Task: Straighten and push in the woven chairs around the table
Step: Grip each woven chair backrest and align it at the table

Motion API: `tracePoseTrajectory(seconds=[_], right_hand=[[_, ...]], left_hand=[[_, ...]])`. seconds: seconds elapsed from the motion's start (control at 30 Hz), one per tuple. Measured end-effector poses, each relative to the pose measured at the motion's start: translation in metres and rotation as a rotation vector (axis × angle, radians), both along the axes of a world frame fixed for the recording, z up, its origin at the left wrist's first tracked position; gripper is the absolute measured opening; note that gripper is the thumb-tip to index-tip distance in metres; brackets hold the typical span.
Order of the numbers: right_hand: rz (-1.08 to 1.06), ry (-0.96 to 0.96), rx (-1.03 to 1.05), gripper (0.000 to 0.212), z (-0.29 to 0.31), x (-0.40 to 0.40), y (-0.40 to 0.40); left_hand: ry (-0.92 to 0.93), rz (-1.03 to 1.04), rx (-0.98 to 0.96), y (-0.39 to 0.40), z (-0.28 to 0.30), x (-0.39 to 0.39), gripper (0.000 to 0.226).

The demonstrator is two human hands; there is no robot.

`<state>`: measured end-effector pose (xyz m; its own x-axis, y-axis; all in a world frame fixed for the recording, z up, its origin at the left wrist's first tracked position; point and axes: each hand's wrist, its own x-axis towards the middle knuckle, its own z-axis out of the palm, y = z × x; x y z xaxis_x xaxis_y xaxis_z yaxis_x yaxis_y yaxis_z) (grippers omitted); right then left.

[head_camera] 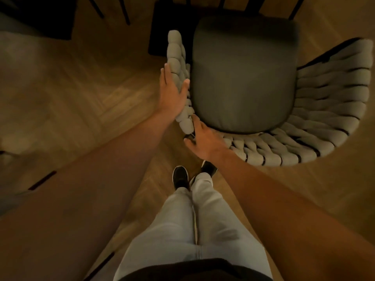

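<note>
- At the chair's near-left corner, the left hand point(171, 92) lies flat against the outside of the woven backrest point(316, 126), fingers straight and pointing away from the person, thumb hooked over the top edge; this grip is an open palm pressing, not a clasp.
- Just beside it, the right hand point(205, 138) rests on the woven rim where the back curves round, fingers spread and bent over the edge; whether they close on the weave underneath I cannot tell.
- Both hands sit close together on one side of the woven chair point(243, 82), so a push from here would likely swing it rather than send it straight.
- To do the step well, I judge the right hand should move further round the back toward the middle, so force comes evenly from behind.
- Its dark seat cushion point(243, 78) faces the dark chair legs point(123, 11) and shadow at the top of the view, where the tabletop probably is; the chair looks turned somewhat and not yet tucked in.
- Square it first, then slide it slowly; its feet could scrape on the wooden floor point(81, 88).
- Below, the person's dark shoes point(180, 176) stand just behind the backrest, so a step forward should follow the push.
</note>
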<state>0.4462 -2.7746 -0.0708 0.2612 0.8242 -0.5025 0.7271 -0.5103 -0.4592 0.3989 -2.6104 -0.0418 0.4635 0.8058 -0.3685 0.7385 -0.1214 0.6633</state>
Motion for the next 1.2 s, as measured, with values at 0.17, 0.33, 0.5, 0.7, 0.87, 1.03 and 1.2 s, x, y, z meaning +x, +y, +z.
tracePoseTrajectory(seconds=[0.17,0.33,0.5,0.7,0.87,1.03,1.2], right_hand=[[-0.013,-0.067,0.038,0.064,-0.005,-0.003,0.003],[-0.026,-0.029,0.008,0.053,0.004,-0.005,0.004],[-0.053,-0.058,-0.011,0.054,0.014,0.0,0.001],[-0.144,-0.013,0.038,0.055,0.027,0.017,0.036],[-0.208,0.007,0.031,0.053,0.026,0.031,0.084],[-0.236,-0.006,0.029,0.053,0.021,0.037,0.113],[-0.214,-0.013,0.004,0.051,0.017,0.03,0.12]], left_hand=[[0.031,0.093,-0.106,0.012,-0.009,0.009,0.079],[0.074,0.047,-0.062,0.017,-0.011,0.009,0.073],[0.042,-0.006,-0.005,0.019,-0.004,0.015,0.071],[0.011,-0.058,0.044,0.053,0.009,0.045,0.069],[0.024,-0.13,0.026,0.1,0.009,0.07,0.07],[0.042,-0.185,-0.01,0.131,0.002,0.081,0.072],[0.059,-0.188,-0.015,0.139,-0.009,0.076,0.075]])
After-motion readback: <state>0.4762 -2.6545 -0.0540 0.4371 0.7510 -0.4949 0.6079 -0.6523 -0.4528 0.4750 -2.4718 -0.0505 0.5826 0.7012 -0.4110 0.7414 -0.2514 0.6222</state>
